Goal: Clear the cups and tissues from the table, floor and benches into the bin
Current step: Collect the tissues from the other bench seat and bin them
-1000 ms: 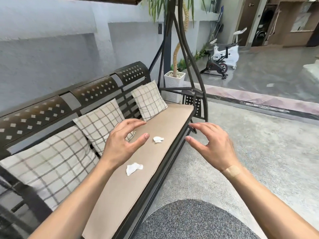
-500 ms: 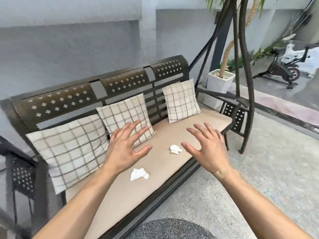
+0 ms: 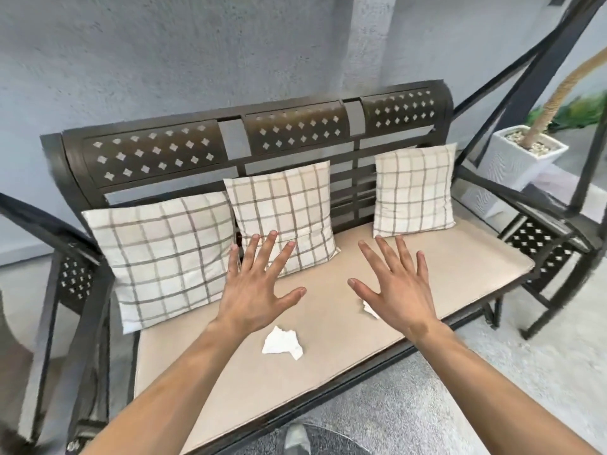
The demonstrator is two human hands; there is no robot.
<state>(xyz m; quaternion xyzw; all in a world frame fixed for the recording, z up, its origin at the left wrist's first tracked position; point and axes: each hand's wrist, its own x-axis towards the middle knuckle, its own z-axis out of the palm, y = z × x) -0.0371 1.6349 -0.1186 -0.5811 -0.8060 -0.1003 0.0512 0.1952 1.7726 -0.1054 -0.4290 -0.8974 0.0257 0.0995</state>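
Since half a second ago the view has swung square onto the bench and both hands have spread wider above the seat.

The left hand [image 3: 254,297] and right hand [image 3: 397,292] hover flat, fingers splayed, holding nothing. A crumpled white tissue [image 3: 282,343] lies on the tan padded seat cushion [image 3: 443,274] between the wrists; a second white tissue scrap [image 3: 369,309] is mostly hidden under the right hand. Behind stand three checked fabric pillows [image 3: 164,257] against the dark perforated metal backrest [image 3: 295,129].
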